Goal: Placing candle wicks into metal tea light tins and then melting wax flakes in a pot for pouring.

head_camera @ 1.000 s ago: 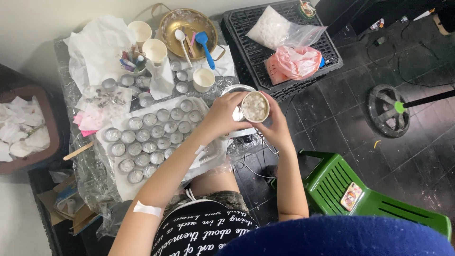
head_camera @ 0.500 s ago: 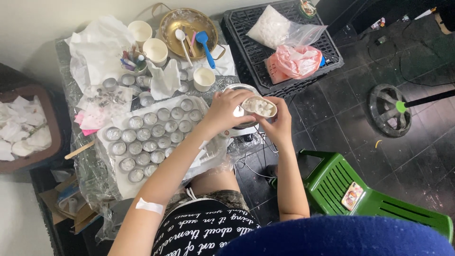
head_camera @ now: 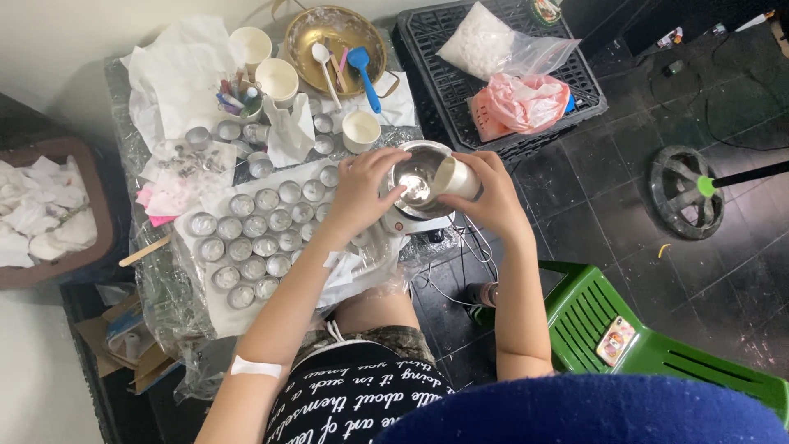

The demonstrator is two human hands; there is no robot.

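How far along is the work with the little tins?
Done: rows of small round tins are laid out on the white sheet. In hand: the right hand tips a paper cup over the steel bowl, steadied by the left hand. Whether any tins are filled is unclear.

Two hands [head_camera: 362, 193]; three white cups [head_camera: 278, 80] upright on table; two plastic bags [head_camera: 518, 103] in crate.

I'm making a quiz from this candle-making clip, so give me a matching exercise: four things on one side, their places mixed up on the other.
Things:
1. Blue spatula
2. Pink plastic bag
3. Paper cup
4. Phone

Places:
A. On the green chair
B. Tipped over the steel bowl, in the right hand
C. On the black crate
D. In the gold bowl

Pairs: 1-D, 2-C, 3-B, 4-A
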